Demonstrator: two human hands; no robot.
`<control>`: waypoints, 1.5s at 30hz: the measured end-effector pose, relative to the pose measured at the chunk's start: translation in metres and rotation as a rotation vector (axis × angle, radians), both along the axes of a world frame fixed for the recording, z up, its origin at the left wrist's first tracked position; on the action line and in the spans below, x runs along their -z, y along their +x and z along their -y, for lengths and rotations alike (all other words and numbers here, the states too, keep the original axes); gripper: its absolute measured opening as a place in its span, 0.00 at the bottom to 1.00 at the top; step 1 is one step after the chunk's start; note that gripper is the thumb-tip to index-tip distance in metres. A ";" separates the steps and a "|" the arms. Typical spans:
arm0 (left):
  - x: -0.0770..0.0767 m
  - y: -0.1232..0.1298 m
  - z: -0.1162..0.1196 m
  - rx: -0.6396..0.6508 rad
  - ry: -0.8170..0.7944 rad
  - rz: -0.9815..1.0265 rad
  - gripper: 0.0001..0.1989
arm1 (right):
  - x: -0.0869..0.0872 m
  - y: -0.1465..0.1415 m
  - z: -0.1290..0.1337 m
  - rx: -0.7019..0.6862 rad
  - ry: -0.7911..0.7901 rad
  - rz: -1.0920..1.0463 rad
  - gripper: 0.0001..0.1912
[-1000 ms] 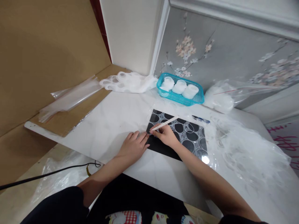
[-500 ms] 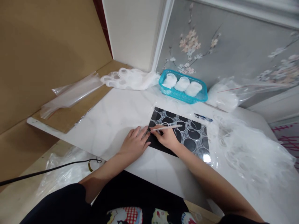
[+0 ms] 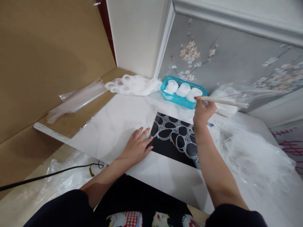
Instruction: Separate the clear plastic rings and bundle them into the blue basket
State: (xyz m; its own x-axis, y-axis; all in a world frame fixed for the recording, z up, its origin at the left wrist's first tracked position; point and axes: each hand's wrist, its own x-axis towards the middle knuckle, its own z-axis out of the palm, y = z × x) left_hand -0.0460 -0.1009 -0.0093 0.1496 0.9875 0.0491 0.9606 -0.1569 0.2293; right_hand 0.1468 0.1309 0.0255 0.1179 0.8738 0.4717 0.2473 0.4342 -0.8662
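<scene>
Cream stick (image 3: pixel 224 101) in right hand (image 3: pixel 204 110), grip narrow, left hand (image 3: pixel 136 146) wide, pink writing (image 3: pixel 288 145) unreadable

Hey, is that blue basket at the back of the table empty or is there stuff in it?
Not empty: three white bundles sit in a row inside the blue basket. Cannot tell what lies beneath.
</scene>
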 end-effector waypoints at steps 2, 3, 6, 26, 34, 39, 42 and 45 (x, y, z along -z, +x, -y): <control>0.000 -0.002 -0.001 0.002 -0.023 0.030 0.19 | -0.005 0.010 0.004 0.011 -0.074 -0.123 0.11; -0.001 -0.003 -0.002 0.003 -0.038 0.056 0.20 | -0.005 0.014 0.014 -0.048 -0.154 -0.166 0.11; -0.014 -0.001 -0.012 0.012 -0.044 0.198 0.24 | -0.008 0.020 0.056 -0.304 -0.425 -0.216 0.13; -0.150 0.061 -0.110 0.407 0.065 0.622 0.08 | -0.088 0.050 0.103 -0.816 -0.581 -0.542 0.16; -0.148 0.059 -0.114 0.516 -0.036 0.668 0.23 | -0.081 0.043 0.103 -0.867 -0.591 -0.584 0.15; -0.139 0.058 -0.125 0.629 -0.101 0.703 0.25 | -0.079 0.044 0.103 -0.830 -0.553 -0.493 0.17; -0.133 0.054 -0.133 0.674 -0.130 0.670 0.19 | -0.076 0.048 0.101 -0.910 -0.529 -0.430 0.16; -0.126 0.052 -0.140 0.660 -0.111 0.591 0.07 | -0.070 0.050 0.099 -1.039 -0.526 -0.345 0.13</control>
